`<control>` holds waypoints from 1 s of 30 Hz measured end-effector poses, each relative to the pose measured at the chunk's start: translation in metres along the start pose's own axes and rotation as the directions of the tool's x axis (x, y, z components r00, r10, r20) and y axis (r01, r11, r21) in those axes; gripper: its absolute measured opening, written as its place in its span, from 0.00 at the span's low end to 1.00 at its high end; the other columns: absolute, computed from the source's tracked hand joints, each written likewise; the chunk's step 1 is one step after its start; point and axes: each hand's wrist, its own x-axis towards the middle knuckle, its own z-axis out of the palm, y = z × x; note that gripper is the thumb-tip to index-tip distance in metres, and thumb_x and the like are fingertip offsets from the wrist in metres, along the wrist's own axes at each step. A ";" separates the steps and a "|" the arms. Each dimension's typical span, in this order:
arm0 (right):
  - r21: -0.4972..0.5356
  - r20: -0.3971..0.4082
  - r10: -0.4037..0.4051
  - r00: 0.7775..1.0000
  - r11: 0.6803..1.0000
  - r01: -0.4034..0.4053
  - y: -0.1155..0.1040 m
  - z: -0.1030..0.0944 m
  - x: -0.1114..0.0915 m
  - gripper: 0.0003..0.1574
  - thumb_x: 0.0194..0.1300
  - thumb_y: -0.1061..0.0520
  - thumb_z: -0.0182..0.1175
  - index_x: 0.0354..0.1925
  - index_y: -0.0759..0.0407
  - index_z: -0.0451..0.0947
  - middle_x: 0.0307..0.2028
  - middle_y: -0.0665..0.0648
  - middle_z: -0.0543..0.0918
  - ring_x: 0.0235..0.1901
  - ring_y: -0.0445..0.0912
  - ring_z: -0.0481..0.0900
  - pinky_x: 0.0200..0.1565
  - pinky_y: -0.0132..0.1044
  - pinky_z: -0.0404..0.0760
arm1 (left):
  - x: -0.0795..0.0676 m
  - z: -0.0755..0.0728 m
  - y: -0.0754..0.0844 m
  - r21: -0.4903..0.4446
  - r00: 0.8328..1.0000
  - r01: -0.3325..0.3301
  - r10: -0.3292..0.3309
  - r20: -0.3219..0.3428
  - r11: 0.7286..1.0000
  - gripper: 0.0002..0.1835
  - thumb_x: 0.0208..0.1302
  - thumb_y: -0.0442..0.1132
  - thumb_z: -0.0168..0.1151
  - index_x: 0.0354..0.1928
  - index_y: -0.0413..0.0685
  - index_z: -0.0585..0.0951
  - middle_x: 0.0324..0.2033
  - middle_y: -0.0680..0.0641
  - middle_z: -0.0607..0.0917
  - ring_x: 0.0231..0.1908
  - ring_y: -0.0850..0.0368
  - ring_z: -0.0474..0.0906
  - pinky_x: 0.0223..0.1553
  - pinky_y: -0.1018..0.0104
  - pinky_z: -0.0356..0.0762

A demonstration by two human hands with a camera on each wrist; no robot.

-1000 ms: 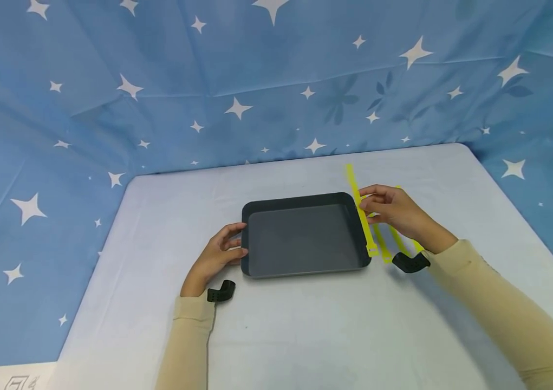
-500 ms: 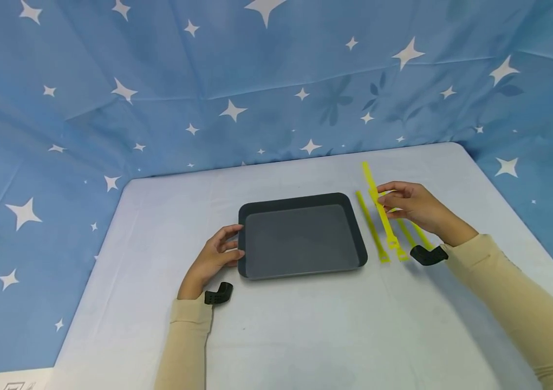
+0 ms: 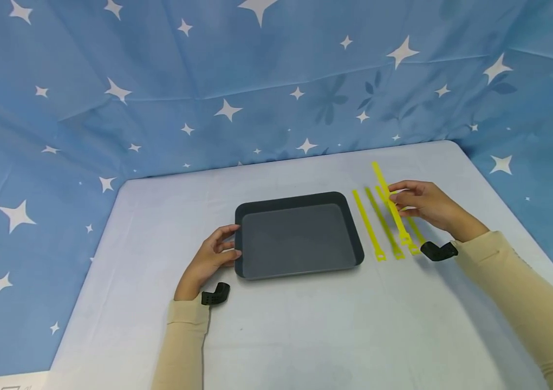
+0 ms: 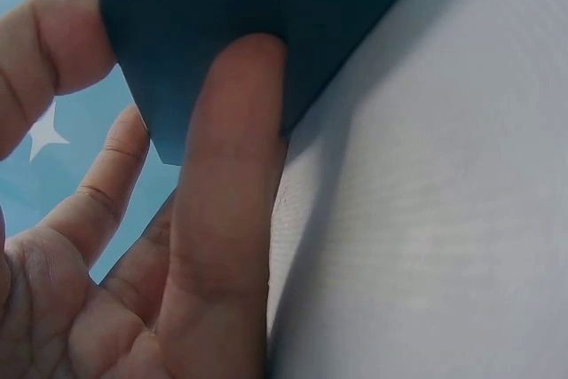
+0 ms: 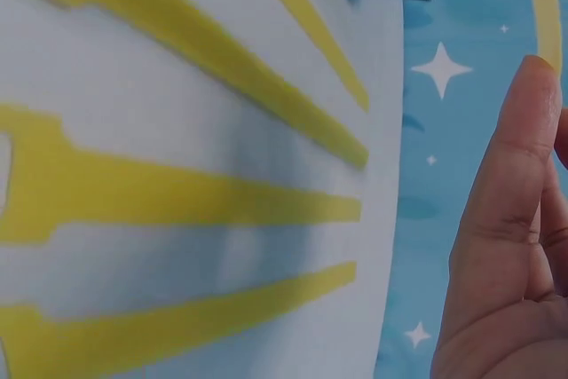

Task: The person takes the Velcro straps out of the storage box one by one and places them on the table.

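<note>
A dark grey rectangular tray [image 3: 298, 235] sits on the white table. My left hand [image 3: 209, 259] rests at its left edge; in the left wrist view the thumb [image 4: 226, 193] lies straight along the outer wall, with the other fingers beside the rim. To the right of the tray, my right hand [image 3: 424, 205] pinches a yellow cable strap [image 3: 387, 197] between thumb and fingers, its slotted end toward me. Below the held strap lie several more yellow cable straps, side by side, including one [image 3: 369, 225] nearest the tray. Part of the row is hidden behind the held strap and hand.
White cloth [image 3: 281, 330] covers the table. Behind and beside it hangs a blue curtain [image 3: 159, 65] with white stars. Black camera mounts sit on both wrists, the left mount [image 3: 215, 294] just in front of the tray's near left corner.
My right hand has moved right with the strap, from the tray's right edge to over the row of straps. More straps on the table now show. The left hand stays at the tray.
</note>
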 end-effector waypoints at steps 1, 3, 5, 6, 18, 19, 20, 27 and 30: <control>-0.006 0.000 0.003 1.000 1.000 -0.003 0.001 -0.002 0.000 0.15 0.82 0.60 0.61 0.50 0.36 0.84 0.37 0.43 0.85 0.39 0.40 0.81 0.44 0.32 0.87 | 0.000 0.000 0.000 -0.004 1.000 -0.001 0.001 0.000 1.000 0.38 0.71 0.25 0.63 0.81 0.35 0.62 0.80 0.31 0.62 0.50 0.61 0.81 0.46 0.67 0.85; -0.014 -0.005 0.007 1.000 1.000 -0.007 0.002 -0.006 0.001 0.16 0.82 0.60 0.60 0.49 0.35 0.84 0.37 0.43 0.85 0.39 0.40 0.81 0.44 0.31 0.87 | -0.001 0.000 0.001 -0.010 1.000 -0.002 0.002 0.000 1.000 0.39 0.71 0.25 0.62 0.81 0.35 0.62 0.80 0.31 0.62 0.49 0.62 0.81 0.46 0.67 0.85; -0.023 -0.013 0.012 1.000 1.000 -0.013 0.004 -0.009 0.002 0.15 0.83 0.60 0.60 0.49 0.36 0.84 0.37 0.43 0.85 0.39 0.39 0.81 0.43 0.31 0.86 | -0.001 -0.001 0.001 -0.011 1.000 -0.003 0.003 -0.001 1.000 0.38 0.71 0.25 0.62 0.81 0.35 0.62 0.80 0.31 0.62 0.48 0.62 0.81 0.45 0.68 0.85; -0.028 -0.017 0.015 1.000 0.999 -0.015 0.004 -0.011 0.002 0.15 0.83 0.59 0.60 0.49 0.36 0.84 0.37 0.43 0.85 0.39 0.39 0.81 0.43 0.31 0.86 | -0.001 -0.001 0.001 -0.012 1.000 -0.002 0.001 -0.001 1.000 0.39 0.71 0.25 0.62 0.81 0.35 0.62 0.80 0.31 0.62 0.48 0.63 0.81 0.45 0.68 0.85; -0.143 -0.037 0.064 0.997 0.987 -0.069 0.021 -0.035 0.001 0.20 0.84 0.53 0.60 0.65 0.59 0.73 0.39 0.41 0.85 0.40 0.39 0.81 0.44 0.31 0.86 | -0.001 -0.001 0.001 -0.013 1.000 -0.004 0.004 0.002 1.000 0.39 0.71 0.25 0.62 0.81 0.34 0.62 0.80 0.31 0.62 0.49 0.63 0.82 0.44 0.68 0.85; -0.145 -0.040 0.072 0.997 0.986 -0.078 0.022 -0.037 0.001 0.19 0.83 0.53 0.60 0.65 0.58 0.74 0.39 0.41 0.85 0.40 0.39 0.81 0.44 0.31 0.86 | -0.001 -0.001 0.001 -0.012 1.000 -0.006 0.006 0.003 1.000 0.39 0.71 0.25 0.62 0.81 0.34 0.62 0.80 0.30 0.62 0.49 0.63 0.82 0.44 0.68 0.85; -0.147 -0.043 0.080 0.996 0.985 -0.086 0.024 -0.040 0.001 0.18 0.83 0.52 0.61 0.64 0.56 0.74 0.39 0.41 0.85 0.40 0.39 0.81 0.44 0.31 0.86 | -0.001 0.000 0.001 -0.010 1.000 -0.008 0.008 0.005 1.000 0.39 0.71 0.25 0.62 0.81 0.34 0.62 0.80 0.30 0.62 0.49 0.63 0.81 0.44 0.68 0.85; -0.159 -0.058 0.115 0.992 0.980 -0.123 0.033 -0.053 0.000 0.09 0.82 0.52 0.63 0.56 0.47 0.78 0.36 0.41 0.85 0.37 0.39 0.81 0.43 0.32 0.86 | -0.001 0.001 0.002 -0.002 1.000 -0.003 0.003 0.005 1.000 0.39 0.70 0.26 0.63 0.81 0.34 0.62 0.80 0.30 0.62 0.49 0.62 0.81 0.44 0.68 0.85; -0.161 -0.062 0.126 0.990 0.978 -0.135 0.037 -0.058 0.000 0.06 0.82 0.52 0.63 0.54 0.43 0.79 0.35 0.41 0.85 0.36 0.40 0.80 0.41 0.32 0.85 | -0.001 0.000 0.002 -0.001 1.000 -0.003 0.003 0.006 1.000 0.39 0.71 0.26 0.63 0.81 0.34 0.62 0.80 0.31 0.62 0.49 0.62 0.81 0.44 0.68 0.85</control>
